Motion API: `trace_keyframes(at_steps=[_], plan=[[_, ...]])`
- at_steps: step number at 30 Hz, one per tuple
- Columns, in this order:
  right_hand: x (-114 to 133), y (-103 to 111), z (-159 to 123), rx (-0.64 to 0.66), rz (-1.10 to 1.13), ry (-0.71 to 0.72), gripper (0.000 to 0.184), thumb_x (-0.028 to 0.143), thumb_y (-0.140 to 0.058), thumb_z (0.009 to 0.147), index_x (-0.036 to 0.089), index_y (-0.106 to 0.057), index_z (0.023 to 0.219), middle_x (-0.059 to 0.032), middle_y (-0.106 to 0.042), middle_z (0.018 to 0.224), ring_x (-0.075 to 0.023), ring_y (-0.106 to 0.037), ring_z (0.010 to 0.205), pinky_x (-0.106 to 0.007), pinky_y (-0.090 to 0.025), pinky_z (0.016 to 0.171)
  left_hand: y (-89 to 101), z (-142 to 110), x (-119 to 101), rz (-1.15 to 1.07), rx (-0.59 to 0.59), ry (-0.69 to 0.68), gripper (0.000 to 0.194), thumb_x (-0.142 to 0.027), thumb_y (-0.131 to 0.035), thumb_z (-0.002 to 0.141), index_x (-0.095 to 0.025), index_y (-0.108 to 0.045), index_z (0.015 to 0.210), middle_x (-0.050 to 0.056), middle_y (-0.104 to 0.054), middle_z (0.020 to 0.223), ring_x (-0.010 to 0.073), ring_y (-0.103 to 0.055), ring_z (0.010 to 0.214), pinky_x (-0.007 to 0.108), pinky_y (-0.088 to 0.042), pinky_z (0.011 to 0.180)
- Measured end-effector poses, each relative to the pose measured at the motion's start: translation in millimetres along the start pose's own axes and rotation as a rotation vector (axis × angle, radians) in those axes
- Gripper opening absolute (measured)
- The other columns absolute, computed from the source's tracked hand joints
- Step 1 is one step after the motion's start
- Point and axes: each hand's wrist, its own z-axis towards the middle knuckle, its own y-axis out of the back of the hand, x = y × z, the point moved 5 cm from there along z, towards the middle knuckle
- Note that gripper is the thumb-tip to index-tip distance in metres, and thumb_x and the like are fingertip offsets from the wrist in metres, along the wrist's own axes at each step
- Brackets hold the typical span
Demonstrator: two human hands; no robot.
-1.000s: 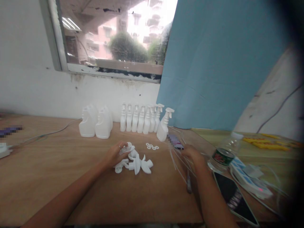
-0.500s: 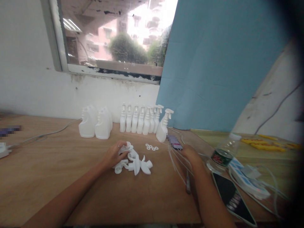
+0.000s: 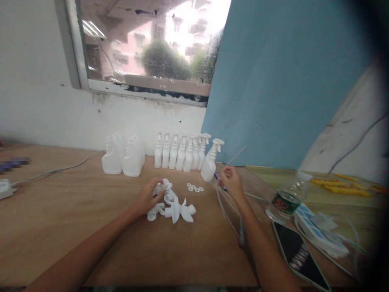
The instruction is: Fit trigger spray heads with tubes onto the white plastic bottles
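Observation:
My left hand (image 3: 148, 198) has its fingers closed round a white trigger spray head (image 3: 165, 183) at the left of a small heap. Several more white spray heads (image 3: 174, 211) lie by it on the wooden table. In my right hand (image 3: 233, 182) is a thin clear plastic tube (image 3: 237, 155), pinched and slanting up to the right. Below that hand, more thin tubes (image 3: 223, 209) lie loose. Between the hands lie several white ring washers (image 3: 194, 187). Partly hidden behind my right hand is a phone (image 3: 217, 176).
White spray bottles (image 3: 173, 156) stand in a row at the wall, one with a trigger (image 3: 209, 164) in front. White jugs (image 3: 132, 158) are further left. On the right are a water bottle (image 3: 285, 202), a power strip (image 3: 319, 233) and a dark-screened phone (image 3: 299, 253).
My right hand has moved up and left from the loose tubes, with one tube now raised in its fingers. My left hand stays at the spray head.

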Motion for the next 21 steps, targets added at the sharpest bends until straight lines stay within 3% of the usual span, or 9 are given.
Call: trace_keyframes(at_steps=[3,7,12,15,17,21], plan=[[5,-43,-17,0.256,0.229,-0.014,0.026,0.04,-0.056,0.076,0.023,-0.041,0.089,0.004,-0.059,0.069,-0.013,-0.058,0.044,-0.022,-0.043,0.041,-2.7,-1,2,-0.052,0.011,0.03,0.032,-0.032,-0.054,0.086,-0.022,-0.051,0.116,0.006,-0.062,0.109,0.0195,-0.061,0.095,0.032,-0.049,0.08],[2,-79,-40,0.533,0.217,-0.014,0.02,0.035,-0.057,0.077,0.021,-0.047,0.086,0.006,-0.058,0.061,-0.0125,-0.059,0.048,-0.021,-0.044,0.046,-7.4,-3,0,-0.153,0.037,0.055,0.045,-0.033,-0.056,0.085,-0.026,-0.045,0.128,0.007,-0.062,0.117,0.022,-0.059,0.102,0.038,-0.05,0.087],[-15,-85,-47,0.729,0.114,-0.059,0.02,0.036,-0.059,0.076,0.016,-0.056,0.078,0.002,-0.061,0.059,-0.0133,-0.061,0.054,-0.023,-0.046,0.052,-11.8,-5,-1,-0.208,0.047,0.096,0.042,-0.034,-0.057,0.084,-0.021,-0.051,0.123,0.007,-0.066,0.105,0.0198,-0.063,0.087,0.034,-0.054,0.075],[-23,-85,-49,0.845,0.063,-0.131,0.023,0.037,-0.062,0.073,0.015,-0.061,0.076,-0.0002,-0.063,0.06,-0.0145,-0.062,0.056,-0.025,-0.048,0.056,-14.4,-5,2,-0.18,0.033,0.062,0.035,-0.033,-0.059,0.084,-0.019,-0.057,0.116,0.008,-0.066,0.104,0.0196,-0.063,0.089,0.034,-0.053,0.078],[-17,-86,-50,0.863,0.06,-0.14,0.025,0.038,-0.063,0.073,0.014,-0.062,0.074,-0.0014,-0.064,0.059,-0.0147,-0.062,0.056,-0.026,-0.048,0.057,-15.7,-5,4,-0.167,0.028,0.043,0.034,-0.031,-0.06,0.083,-0.019,-0.058,0.114,0.009,-0.065,0.108,0.0198,-0.062,0.094,0.034,-0.051,0.083],[24,-93,-51,0.697,0.205,-0.048,0.026,0.041,-0.061,0.079,0.015,-0.06,0.074,-0.0011,-0.064,0.059,-0.0134,-0.06,0.054,-0.024,-0.046,0.055,-15.9,-6,3,-0.153,0.049,0.048,0.034,-0.036,-0.065,0.08,-0.02,-0.061,0.109,0.007,-0.067,0.106,0.0203,-0.062,0.097,0.033,-0.049,0.085]])
